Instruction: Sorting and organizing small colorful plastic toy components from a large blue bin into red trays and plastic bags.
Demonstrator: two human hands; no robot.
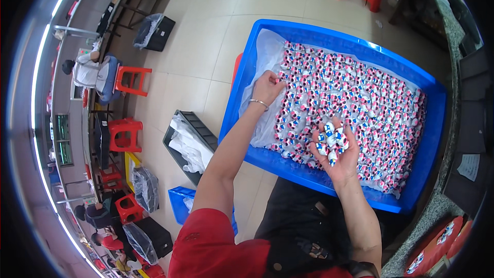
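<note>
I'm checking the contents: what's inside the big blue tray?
The blue tray holds rows of small pink, white and blue pieces, with a whitish sheet showing along the left. They hide the tray's floor; the right hand, cupping more pieces, covers whatever lies directly below.

A blue tray (437, 123) holds small figures (375, 108) on whitish sheeting (268, 46).

no readable text, white sheet (469, 167) at right, possibly printed
</note>
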